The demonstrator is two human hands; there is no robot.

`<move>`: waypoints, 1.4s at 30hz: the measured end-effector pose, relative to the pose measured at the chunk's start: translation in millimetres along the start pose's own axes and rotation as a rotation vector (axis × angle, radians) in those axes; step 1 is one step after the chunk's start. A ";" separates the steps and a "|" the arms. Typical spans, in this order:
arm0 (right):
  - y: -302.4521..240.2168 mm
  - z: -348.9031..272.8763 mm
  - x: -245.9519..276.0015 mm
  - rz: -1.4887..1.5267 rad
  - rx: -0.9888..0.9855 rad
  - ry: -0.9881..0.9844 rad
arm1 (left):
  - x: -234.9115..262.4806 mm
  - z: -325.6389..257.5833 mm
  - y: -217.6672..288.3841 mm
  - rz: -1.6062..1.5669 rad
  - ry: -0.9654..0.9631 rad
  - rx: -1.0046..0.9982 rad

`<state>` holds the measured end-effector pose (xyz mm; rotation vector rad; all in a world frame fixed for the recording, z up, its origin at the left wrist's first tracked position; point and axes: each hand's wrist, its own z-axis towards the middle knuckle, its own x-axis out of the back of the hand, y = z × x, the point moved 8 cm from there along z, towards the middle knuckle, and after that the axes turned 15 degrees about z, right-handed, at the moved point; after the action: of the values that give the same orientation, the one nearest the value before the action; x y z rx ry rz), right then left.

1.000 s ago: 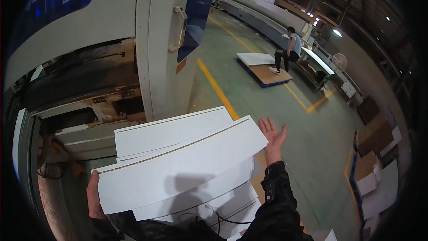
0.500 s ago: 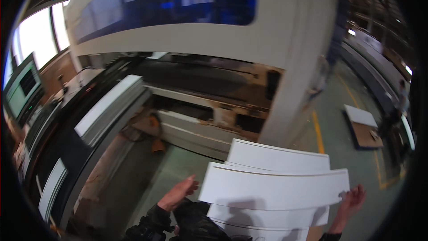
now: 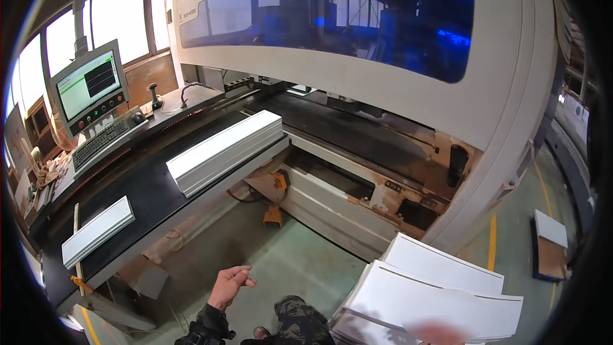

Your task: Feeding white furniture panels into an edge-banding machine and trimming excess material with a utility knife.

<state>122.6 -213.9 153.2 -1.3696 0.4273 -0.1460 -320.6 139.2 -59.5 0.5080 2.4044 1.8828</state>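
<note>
Beside the machine (image 3: 511, 96), boards (image 3: 415, 291) seem stacked flat for easy reach, left hand (image 3: 228, 288) half-curled around nothing, blurred right hand (image 3: 438, 332) over them, grip unclear.

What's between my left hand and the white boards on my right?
The head view shows green floor and your dark trouser leg between your left hand and the white boards.
</note>
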 end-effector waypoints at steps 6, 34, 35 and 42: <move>64.7 14.5 -123.2 -0.101 -0.401 -0.022 | 147.4 43.7 -30.0 -0.022 0.288 -0.039; 400.9 733.3 -628.8 0.012 -0.075 -0.089 | 587.0 225.0 279.7 0.996 0.376 -0.185; 421.0 754.6 -616.7 -0.079 -0.107 0.002 | 603.1 268.8 290.5 1.027 0.379 -0.143; 429.6 809.8 -659.7 -0.165 -0.243 -0.090 | 714.8 565.1 226.4 1.245 0.302 -0.134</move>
<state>-237.2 843.7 -12.9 -1.6443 0.2622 -0.1712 -811.9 917.4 126.5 2.2173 2.2005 2.5601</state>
